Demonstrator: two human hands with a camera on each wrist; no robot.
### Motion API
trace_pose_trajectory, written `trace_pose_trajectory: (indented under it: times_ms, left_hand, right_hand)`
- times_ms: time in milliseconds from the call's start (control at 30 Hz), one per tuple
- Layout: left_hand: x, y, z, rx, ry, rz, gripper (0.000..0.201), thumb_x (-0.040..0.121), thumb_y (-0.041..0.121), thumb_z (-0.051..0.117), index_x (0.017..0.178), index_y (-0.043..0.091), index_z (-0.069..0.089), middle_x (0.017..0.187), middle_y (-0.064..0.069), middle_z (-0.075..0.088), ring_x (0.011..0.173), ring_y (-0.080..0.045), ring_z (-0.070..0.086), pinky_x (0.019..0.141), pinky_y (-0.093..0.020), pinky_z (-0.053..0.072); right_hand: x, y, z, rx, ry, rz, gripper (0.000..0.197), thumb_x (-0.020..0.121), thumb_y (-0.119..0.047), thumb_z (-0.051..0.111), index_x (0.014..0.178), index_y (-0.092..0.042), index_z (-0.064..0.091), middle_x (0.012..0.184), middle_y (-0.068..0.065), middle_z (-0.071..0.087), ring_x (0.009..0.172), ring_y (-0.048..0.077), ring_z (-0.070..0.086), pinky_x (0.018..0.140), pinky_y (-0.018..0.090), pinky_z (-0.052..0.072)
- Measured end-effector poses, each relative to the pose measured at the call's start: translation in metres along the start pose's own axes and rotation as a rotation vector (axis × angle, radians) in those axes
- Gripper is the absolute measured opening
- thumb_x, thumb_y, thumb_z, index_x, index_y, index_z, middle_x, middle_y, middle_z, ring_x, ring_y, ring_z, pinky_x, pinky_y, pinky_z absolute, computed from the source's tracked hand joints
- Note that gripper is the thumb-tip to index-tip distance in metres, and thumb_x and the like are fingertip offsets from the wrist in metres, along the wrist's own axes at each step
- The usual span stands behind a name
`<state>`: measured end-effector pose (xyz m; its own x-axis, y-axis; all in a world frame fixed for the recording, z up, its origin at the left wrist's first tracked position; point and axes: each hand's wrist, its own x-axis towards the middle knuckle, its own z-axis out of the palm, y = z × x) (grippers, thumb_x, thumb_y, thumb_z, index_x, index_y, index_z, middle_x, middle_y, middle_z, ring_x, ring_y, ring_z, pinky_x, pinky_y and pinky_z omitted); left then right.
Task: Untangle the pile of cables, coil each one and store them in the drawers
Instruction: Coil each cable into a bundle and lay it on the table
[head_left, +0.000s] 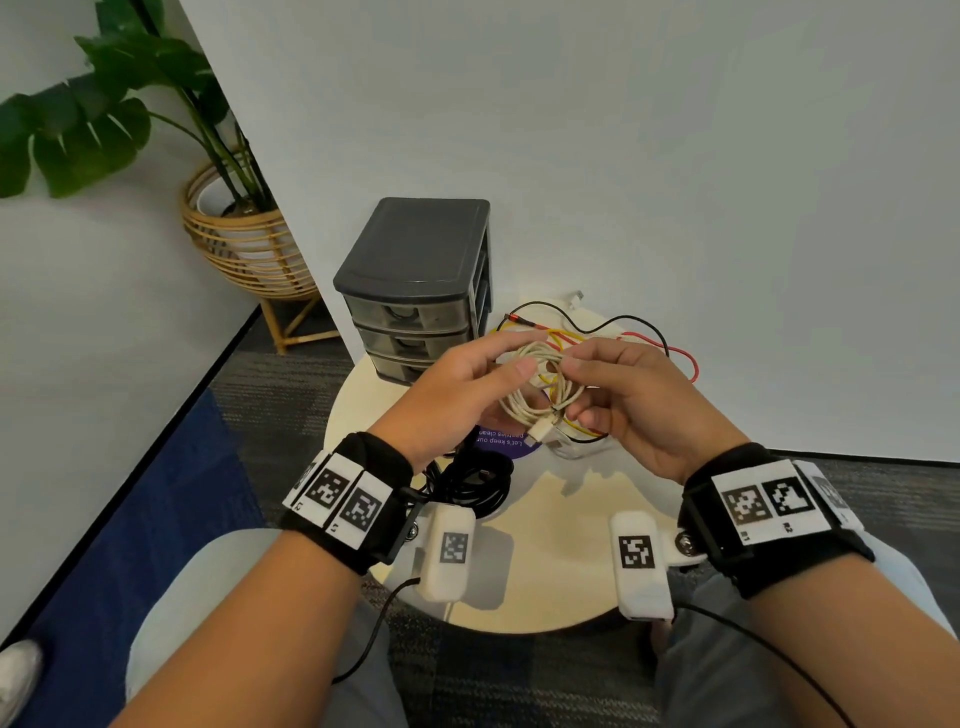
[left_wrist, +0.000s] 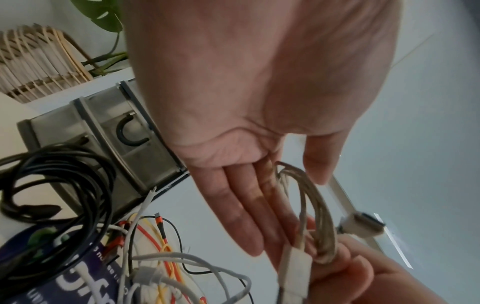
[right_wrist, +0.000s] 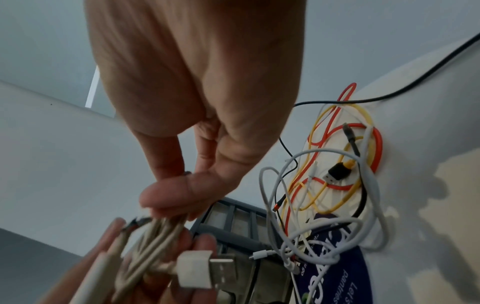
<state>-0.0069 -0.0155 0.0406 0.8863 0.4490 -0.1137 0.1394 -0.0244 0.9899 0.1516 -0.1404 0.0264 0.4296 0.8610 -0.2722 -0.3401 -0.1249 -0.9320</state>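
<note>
A coiled beige cable (head_left: 535, 400) hangs in the air between both hands, above the round table (head_left: 561, 545). My right hand (head_left: 576, 384) pinches the coil (right_wrist: 150, 236) between thumb and fingers (right_wrist: 166, 189). My left hand (head_left: 498, 358) has straight fingers (left_wrist: 259, 216), and the coil (left_wrist: 319, 216) lies against them with the thumb apart. The cable's white USB plug (right_wrist: 197, 269) dangles below. A tangle of red, yellow, black and white cables (head_left: 623, 338) lies on the table behind the hands.
A grey three-drawer unit (head_left: 415, 291) stands at the table's back left with its drawers closed; a dark cable (left_wrist: 132, 131) shows through one front. A coiled black cable (head_left: 472, 483) lies near the left wrist. A purple sticker (head_left: 498, 441) marks the tabletop. A potted plant (head_left: 244, 234) stands far left.
</note>
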Motion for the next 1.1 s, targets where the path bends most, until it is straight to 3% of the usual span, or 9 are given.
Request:
trace_pose_trajectory:
  times_ms: [67,133,300,433,567,733,800,967,1100]
  left_hand:
    - [0.000,0.000,-0.001,0.015,0.005,-0.032,0.033,0.107,0.022,0.048,0.138,0.023,0.058,0.101,-0.014,0.076,0.094,-0.028,0.075,0.083,-0.042,0.062]
    - [0.001,-0.004,-0.004,0.053,0.024,-0.068,0.032,0.108,0.026,0.048,0.137,0.023,0.059,0.105,-0.017,0.076,0.095,-0.033,0.075,0.085,-0.042,0.061]
    - [0.007,-0.019,-0.012,0.316,0.126,-0.113,0.033,0.105,0.026,0.054,0.137,0.020,0.059,0.100,-0.003,0.076,0.089,-0.017,0.075,0.076,-0.027,0.060]
    - [0.013,-0.027,-0.007,0.586,0.115,-0.057,0.032,0.103,0.031,0.058,0.134,0.025,0.062,0.111,0.007,0.070,0.103,-0.008,0.064,0.090,-0.032,0.057]
    - [0.027,-0.027,-0.001,0.774,0.100,-0.022,0.033,0.099,0.032,0.063,0.133,0.028,0.063,0.120,0.004,0.056,0.103,-0.010,0.057,0.095,-0.034,0.053]
    - [0.043,-0.020,-0.002,0.951,-0.023,-0.046,0.037,0.096,0.039,0.066,0.132,0.030,0.063,0.120,0.004,0.046,0.108,-0.014,0.051,0.099,-0.034,0.048]
    - [0.048,-0.017,0.000,0.999,-0.061,-0.065,0.032,0.096,0.040,0.067,0.126,0.030,0.066,0.124,0.002,0.048,0.110,-0.016,0.052,0.098,-0.035,0.049]
    - [0.051,-0.013,0.002,1.086,-0.129,-0.067,0.013,0.094,0.031,0.070,0.105,0.023,0.069,0.118,0.003,0.056,0.105,-0.016,0.056,0.093,-0.032,0.050]
    - [0.050,-0.010,0.000,1.071,-0.111,-0.040,0.008,0.098,0.022,0.063,0.101,0.016,0.066,0.103,0.005,0.064,0.096,-0.016,0.061,0.087,-0.031,0.054]
  right_hand:
    - [-0.002,0.000,-0.006,-0.151,-0.003,0.018,0.012,0.094,-0.006,0.066,0.085,-0.011,0.073,0.069,0.008,0.068,0.051,0.016,0.059,0.044,0.019,0.045]
    - [-0.005,0.002,-0.014,-0.395,-0.009,0.043,0.009,0.091,-0.005,0.070,0.085,-0.009,0.074,0.067,0.010,0.068,0.051,0.018,0.060,0.043,0.021,0.044]
    - [-0.011,0.018,-0.016,-0.841,-0.167,0.233,0.006,0.093,-0.010,0.071,0.095,-0.004,0.072,0.070,0.013,0.074,0.059,0.019,0.071,0.057,0.025,0.058]
    - [-0.008,0.035,-0.005,-1.093,-0.215,0.298,0.011,0.094,-0.012,0.069,0.096,-0.001,0.071,0.073,0.015,0.076,0.065,0.023,0.075,0.070,0.033,0.064]
    - [-0.009,0.036,0.004,-1.323,-0.182,0.247,0.023,0.094,-0.020,0.065,0.098,0.001,0.073,0.079,0.014,0.076,0.074,0.030,0.075,0.077,0.042,0.063]
    - [-0.009,0.014,0.000,-1.229,0.147,-0.141,0.023,0.092,-0.027,0.062,0.070,-0.024,0.060,0.075,-0.001,0.066,0.067,0.016,0.064,0.062,0.030,0.051]
    - [-0.005,0.010,-0.008,-1.154,0.249,-0.221,0.019,0.087,-0.025,0.065,0.070,-0.028,0.058,0.076,-0.007,0.063,0.073,0.016,0.061,0.062,0.027,0.043]
    - [-0.001,0.023,-0.010,-1.372,-0.014,0.016,0.010,0.090,-0.027,0.071,0.097,-0.022,0.069,0.100,-0.003,0.064,0.090,0.017,0.061,0.073,0.024,0.045]
    - [0.003,0.031,-0.005,-1.424,-0.002,-0.001,0.010,0.095,-0.018,0.061,0.098,-0.016,0.070,0.107,0.004,0.066,0.096,0.022,0.064,0.086,0.033,0.054]
